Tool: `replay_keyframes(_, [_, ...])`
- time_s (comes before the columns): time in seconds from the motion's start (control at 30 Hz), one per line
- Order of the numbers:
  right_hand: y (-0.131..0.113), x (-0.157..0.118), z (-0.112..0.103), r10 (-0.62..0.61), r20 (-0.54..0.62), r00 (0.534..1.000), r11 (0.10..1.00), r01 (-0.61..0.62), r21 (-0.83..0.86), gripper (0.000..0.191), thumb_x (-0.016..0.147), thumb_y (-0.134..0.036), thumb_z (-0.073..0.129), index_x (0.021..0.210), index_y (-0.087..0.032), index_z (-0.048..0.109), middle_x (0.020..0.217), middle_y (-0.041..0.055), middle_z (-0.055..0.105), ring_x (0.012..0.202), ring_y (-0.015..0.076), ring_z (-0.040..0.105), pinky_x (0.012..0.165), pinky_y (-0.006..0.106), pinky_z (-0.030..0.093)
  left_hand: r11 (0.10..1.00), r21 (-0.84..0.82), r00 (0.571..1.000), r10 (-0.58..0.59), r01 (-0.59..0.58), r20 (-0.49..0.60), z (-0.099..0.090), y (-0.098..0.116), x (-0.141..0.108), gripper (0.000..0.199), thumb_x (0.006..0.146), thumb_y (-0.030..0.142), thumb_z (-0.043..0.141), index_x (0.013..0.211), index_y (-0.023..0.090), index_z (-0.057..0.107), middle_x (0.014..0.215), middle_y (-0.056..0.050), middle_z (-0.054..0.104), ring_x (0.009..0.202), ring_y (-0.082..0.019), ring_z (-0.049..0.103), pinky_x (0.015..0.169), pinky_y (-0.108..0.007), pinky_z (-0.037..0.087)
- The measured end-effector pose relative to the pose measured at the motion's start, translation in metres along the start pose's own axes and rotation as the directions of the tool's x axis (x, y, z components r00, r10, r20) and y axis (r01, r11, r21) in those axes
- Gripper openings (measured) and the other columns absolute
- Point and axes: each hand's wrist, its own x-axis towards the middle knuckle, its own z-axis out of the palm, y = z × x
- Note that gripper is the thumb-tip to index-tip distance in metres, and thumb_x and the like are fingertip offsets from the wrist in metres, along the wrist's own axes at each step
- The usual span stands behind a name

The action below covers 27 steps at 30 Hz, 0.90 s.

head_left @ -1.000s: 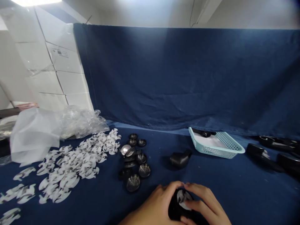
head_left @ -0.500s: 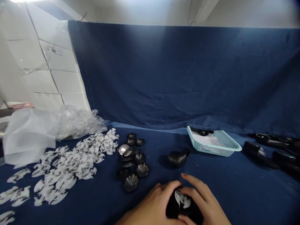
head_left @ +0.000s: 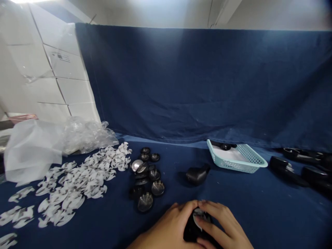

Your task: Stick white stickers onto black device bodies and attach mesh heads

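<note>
My left hand is wrapped round the left side of a black plastic housing low in the view. A curved white plastic piece sits in the housing's opening. From the right, my right hand curls over the same housing, with a finger lying across the white piece and the thumb low on the housing. My fingers partly hide both parts. Just beyond the hands a loose black curved part lies on the blue cloth.
A pile of white plastic pieces spreads at the left beside clear plastic bags. Several round black caps lie in the middle. A light-blue basket stands at the back right, with black handled parts beside it. A blue curtain hangs behind.
The fingers of my right hand have bent inward and down onto the white piece, covering more of it. My left hand stays round the housing.
</note>
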Motion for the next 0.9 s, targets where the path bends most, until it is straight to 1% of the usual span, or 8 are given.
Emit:
replay_keyframes(0.13, [0.001, 0.001, -0.001, -0.023, 0.065, 0.998, 0.994, 0.030, -0.109, 0.022, 0.095, -0.032, 0.055, 0.108, -0.020, 0.069, 0.110, 0.0154, 0.074, 0.101, 0.0284, 0.071, 0.072, 0.041, 0.063, 0.996, -0.004, 0.996, -0.084, 0.084, 0.022, -0.002, 0.004, -0.002, 0.087, 0.074, 0.048, 0.079, 0.149, 0.034, 0.037, 0.138, -0.011, 0.055, 0.126, -0.034, 0.052, 0.105, -0.049, 0.042])
replay_keyframes(0.27, [0.002, -0.006, 0.002, 0.072, 0.121, 0.990, 0.993, -0.060, -0.105, 0.033, 0.084, -0.036, 0.066, 0.112, -0.017, 0.066, 0.122, 0.0198, 0.067, 0.109, 0.0321, 0.067, 0.076, 0.045, 0.062, 0.993, 0.005, 0.993, -0.117, 0.117, 0.022, -0.001, 0.006, -0.001, 0.087, 0.072, 0.045, 0.082, 0.147, 0.036, 0.039, 0.135, -0.010, 0.056, 0.121, -0.034, 0.055, 0.103, -0.050, 0.043])
replay_keyframes(0.43, [0.003, -0.012, 0.006, 0.154, 0.098, 0.983, 0.987, -0.149, -0.056, 0.042, 0.077, -0.043, 0.074, 0.110, -0.019, 0.063, 0.121, 0.0175, 0.066, 0.104, 0.0304, 0.068, 0.075, 0.040, 0.062, 0.991, 0.033, 0.991, -0.130, 0.129, 0.023, 0.001, 0.005, 0.001, 0.087, 0.072, 0.042, 0.082, 0.147, 0.035, 0.038, 0.134, -0.011, 0.056, 0.119, -0.036, 0.056, 0.102, -0.051, 0.044])
replay_keyframes(0.57, [0.003, -0.013, 0.007, 0.255, 0.072, 0.964, 0.967, -0.256, -0.004, 0.040, 0.078, -0.049, 0.073, 0.103, -0.020, 0.061, 0.119, 0.0153, 0.066, 0.100, 0.0282, 0.069, 0.074, 0.037, 0.062, 0.988, 0.029, 0.988, -0.152, 0.151, 0.031, -0.001, 0.007, 0.000, 0.090, 0.070, 0.042, 0.083, 0.148, 0.037, 0.037, 0.135, -0.010, 0.056, 0.124, -0.037, 0.052, 0.102, -0.051, 0.044])
replay_keyframes(0.63, [0.003, -0.014, 0.007, 0.271, 0.049, 0.961, 0.962, -0.272, 0.023, 0.036, 0.080, -0.049, 0.071, 0.098, -0.020, 0.060, 0.119, 0.0150, 0.066, 0.100, 0.0277, 0.069, 0.074, 0.037, 0.061, 0.988, 0.029, 0.988, -0.150, 0.149, 0.032, -0.002, 0.008, 0.000, 0.090, 0.070, 0.044, 0.083, 0.147, 0.036, 0.037, 0.136, -0.010, 0.056, 0.122, -0.037, 0.053, 0.102, -0.051, 0.043])
replay_keyframes(0.7, [0.001, -0.015, 0.008, 0.236, 0.022, 0.971, 0.970, -0.237, 0.046, 0.028, 0.084, -0.045, 0.069, 0.094, -0.021, 0.060, 0.118, 0.0150, 0.065, 0.102, 0.0274, 0.067, 0.075, 0.037, 0.060, 0.990, 0.029, 0.990, -0.136, 0.135, 0.035, -0.002, 0.009, 0.001, 0.089, 0.070, 0.042, 0.083, 0.147, 0.035, 0.038, 0.133, -0.011, 0.058, 0.121, -0.036, 0.054, 0.101, -0.050, 0.044])
replay_keyframes(0.8, [-0.001, -0.013, 0.009, 0.149, -0.018, 0.989, 0.986, -0.148, 0.077, 0.014, 0.091, -0.033, 0.063, 0.094, -0.020, 0.062, 0.117, 0.0142, 0.066, 0.106, 0.0267, 0.064, 0.081, 0.039, 0.056, 0.997, 0.015, 0.996, -0.081, 0.081, 0.032, -0.003, 0.009, 0.001, 0.086, 0.071, 0.039, 0.082, 0.146, 0.033, 0.039, 0.133, -0.009, 0.059, 0.122, -0.034, 0.054, 0.103, -0.048, 0.044])
replay_keyframes(0.9, [-0.001, -0.009, 0.007, 0.058, -0.065, 0.996, 0.995, -0.052, 0.085, 0.012, 0.096, -0.028, 0.058, 0.099, -0.018, 0.064, 0.110, 0.0117, 0.069, 0.107, 0.0236, 0.064, 0.085, 0.036, 0.055, 1.000, -0.003, 0.999, -0.024, 0.025, 0.022, -0.002, 0.007, 0.002, 0.082, 0.074, 0.040, 0.080, 0.145, 0.033, 0.041, 0.139, -0.007, 0.057, 0.126, -0.032, 0.052, 0.106, -0.045, 0.042])
